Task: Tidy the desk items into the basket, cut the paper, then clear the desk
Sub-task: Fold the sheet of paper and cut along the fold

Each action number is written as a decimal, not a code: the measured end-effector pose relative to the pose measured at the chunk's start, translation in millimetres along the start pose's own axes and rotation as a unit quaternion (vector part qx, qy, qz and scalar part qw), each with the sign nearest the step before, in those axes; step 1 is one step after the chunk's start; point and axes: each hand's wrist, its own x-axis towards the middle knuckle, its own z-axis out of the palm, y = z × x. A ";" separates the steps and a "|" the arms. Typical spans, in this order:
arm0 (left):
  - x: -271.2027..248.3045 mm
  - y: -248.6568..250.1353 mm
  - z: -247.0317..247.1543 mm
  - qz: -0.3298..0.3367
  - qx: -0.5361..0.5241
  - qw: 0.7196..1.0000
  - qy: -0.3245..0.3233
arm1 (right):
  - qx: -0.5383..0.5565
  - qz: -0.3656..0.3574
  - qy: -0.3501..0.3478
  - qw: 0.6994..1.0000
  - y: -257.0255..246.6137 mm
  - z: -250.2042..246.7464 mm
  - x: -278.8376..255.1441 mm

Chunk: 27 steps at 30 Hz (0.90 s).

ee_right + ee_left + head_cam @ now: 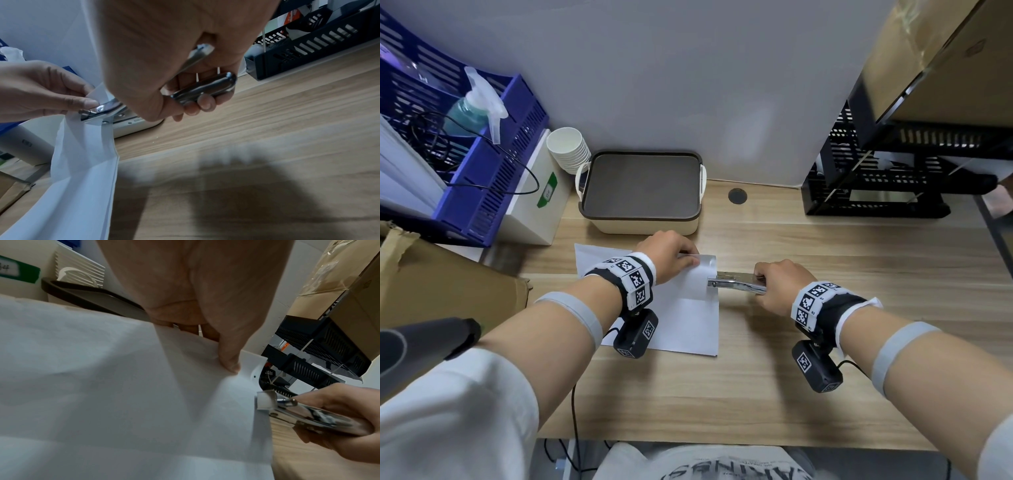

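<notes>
The tidying looks done, judging by the closed cream plastic basket with the dark brown lid [642,186] standing just beyond the left hand [671,251], and the task now sits in its middle step. The white sheet of paper [685,315] lies flat on the pale wood-grain table [825,394] under and nearer than the left hand, whose thumb and fingers pinch the sheet's far right corner and lift it off the table. The right hand [779,286] is wrapped tight around the rear of a shiny chrome metal tool [736,282] that looks more like a stapler than scissors, though the wrist views are too blurred to be sure; its nose closes over the raised right edge of the paper, just beside the left thumb. No cut line shows in the sheet yet, so the cutting seems barely begun, and clearing the table is still left. The paper is thin and limp: it sags and creases softly between the pinch and the table, and appears to be more than one layer at its edge. The tool is hard, smooth and mirror-bright, rounded at the end inside the right palm. The basket has matte walls, a flat lid and white loop handles; a stack of ribbed white paper cups [570,149] stands beyond and left of the left hand.
</notes>
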 end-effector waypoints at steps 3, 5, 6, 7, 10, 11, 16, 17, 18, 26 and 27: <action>0.3 1.4 -0.5 0.001 -0.005 1.000 0.002 | -0.001 0.006 0.007 1.000 0.4 0.4 -0.2; 0.4 3.0 -1.4 0.005 -0.006 1.000 0.002 | -0.004 0.011 0.004 1.000 0.2 0.6 -0.4; 0.6 3.4 -1.4 0.007 -0.005 1.000 0.002 | -0.004 0.013 0.002 1.000 0.0 0.5 -0.6; 0.8 3.6 -1.4 0.007 -0.004 1.000 0.001 | -0.002 0.015 0.001 1.000 -0.2 0.7 -0.9; 1.7 3.0 -1.1 0.003 -0.001 1.000 -0.002 | 0.005 0.020 -0.005 1.000 -0.9 1.3 -1.6; 2.1 2.4 -0.7 0.003 -0.001 1.000 -0.004 | 0.005 0.020 -0.009 1.000 -1.0 1.7 -1.8; 2.2 0.7 0.7 -0.003 -0.001 1.000 -0.007 | 0.012 0.000 -0.022 1.000 -2.5 1.9 -2.3; 1.9 0.4 0.5 -0.004 -0.003 1.000 -0.005 | 0.011 -0.005 -0.025 1.000 -2.9 2.0 -2.3; 1.8 0.1 -0.1 -0.003 -0.007 1.000 -0.001 | 0.009 -0.009 -0.030 0.999 -3.2 2.3 -2.5; 4.0 -0.8 -11.6 -0.002 -0.009 1.000 0.011 | 0.003 -0.012 -0.038 0.999 -4.8 6.0 -4.7; 3.9 -1.1 -12.1 -0.003 -0.007 1.000 0.010 | 0.004 -0.012 -0.038 0.999 -4.7 5.4 -4.5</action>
